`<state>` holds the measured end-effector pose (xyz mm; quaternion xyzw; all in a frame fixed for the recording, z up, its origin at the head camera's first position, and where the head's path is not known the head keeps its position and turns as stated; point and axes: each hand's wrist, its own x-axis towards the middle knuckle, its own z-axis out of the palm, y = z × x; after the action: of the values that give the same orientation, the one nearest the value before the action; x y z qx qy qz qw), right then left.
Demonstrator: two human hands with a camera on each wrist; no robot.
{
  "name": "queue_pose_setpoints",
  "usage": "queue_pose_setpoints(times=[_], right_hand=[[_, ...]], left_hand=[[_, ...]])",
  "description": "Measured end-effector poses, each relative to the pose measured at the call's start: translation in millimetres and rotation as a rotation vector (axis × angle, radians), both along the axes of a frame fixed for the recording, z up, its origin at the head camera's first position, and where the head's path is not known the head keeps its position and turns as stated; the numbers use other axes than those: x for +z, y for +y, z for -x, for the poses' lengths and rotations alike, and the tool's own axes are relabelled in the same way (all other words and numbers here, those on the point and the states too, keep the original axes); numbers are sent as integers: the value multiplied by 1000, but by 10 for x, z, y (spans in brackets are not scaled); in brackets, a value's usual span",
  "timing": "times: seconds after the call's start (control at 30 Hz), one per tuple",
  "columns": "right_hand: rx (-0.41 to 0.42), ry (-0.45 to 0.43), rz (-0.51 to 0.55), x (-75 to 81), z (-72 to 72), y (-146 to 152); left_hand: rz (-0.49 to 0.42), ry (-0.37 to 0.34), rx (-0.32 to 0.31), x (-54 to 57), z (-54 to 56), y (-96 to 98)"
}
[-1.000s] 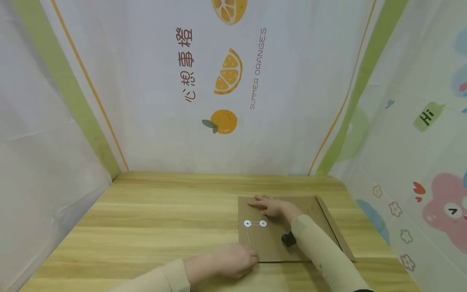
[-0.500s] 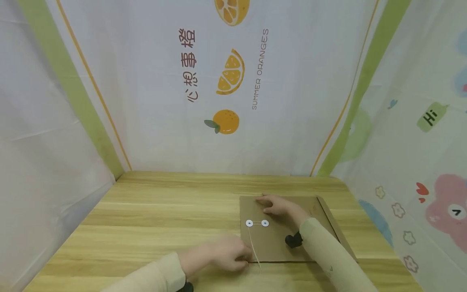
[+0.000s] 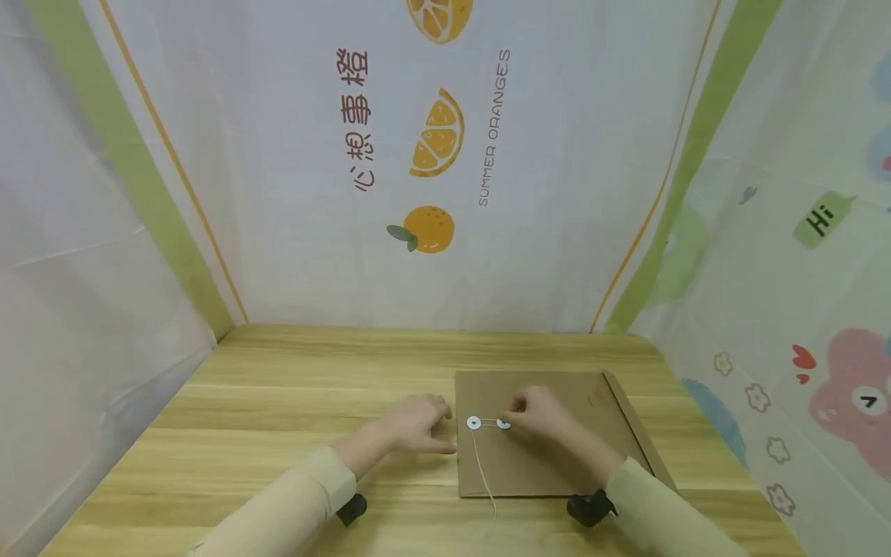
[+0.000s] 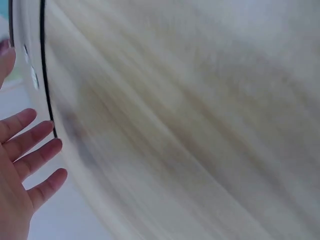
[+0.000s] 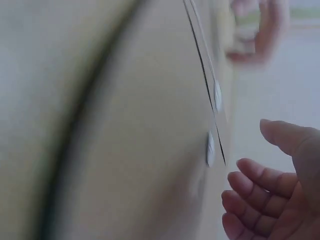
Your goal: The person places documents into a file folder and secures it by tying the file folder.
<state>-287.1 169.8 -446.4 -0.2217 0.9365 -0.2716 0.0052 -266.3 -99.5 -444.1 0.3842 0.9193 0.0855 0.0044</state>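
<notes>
A brown kraft document envelope (image 3: 522,472) lies flat on the wooden table. Two white button discs are on it, a left disc (image 3: 474,423) and a right disc (image 3: 504,425), with string running between them. The string's loose end (image 3: 482,470) trails from the left disc past the near edge. My left hand (image 3: 418,424) is held beside the envelope's left edge, fingers spread and holding nothing. Over the right disc is my right hand (image 3: 539,411); in the right wrist view its fingers (image 5: 250,190) are loosely bent, thumb apart, with nothing between them.
The wooden table (image 3: 278,394) extends left of the envelope. Printed cloth hangs as a back wall (image 3: 299,255) and along both sides. Black wrist mounts (image 3: 590,508) show below the sleeves.
My left hand has let go of the string and moved up and left, fingers spreading. My right hand has left the envelope's far edge and come nearer, over the right disc.
</notes>
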Motion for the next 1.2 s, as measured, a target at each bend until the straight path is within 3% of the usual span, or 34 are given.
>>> queue_pose_setpoints(times=[0.17, 0.53, 0.73, 0.9, 1.2], right_hand=[[99, 6, 31, -95, -312, -37], [195, -7, -9, -225, -785, -190], [160, 39, -106, -209, -904, -268], [169, 29, -100, -196, -953, -292], [221, 68, -121, -158, -990, -341]], left_hand=[[45, 2, 80, -49, 104, 24], [17, -170, 135, -132, 206, 99], [19, -224, 176, -174, 250, 121], [17, -280, 195, -163, 240, 148], [42, -272, 219, -114, 200, 185]])
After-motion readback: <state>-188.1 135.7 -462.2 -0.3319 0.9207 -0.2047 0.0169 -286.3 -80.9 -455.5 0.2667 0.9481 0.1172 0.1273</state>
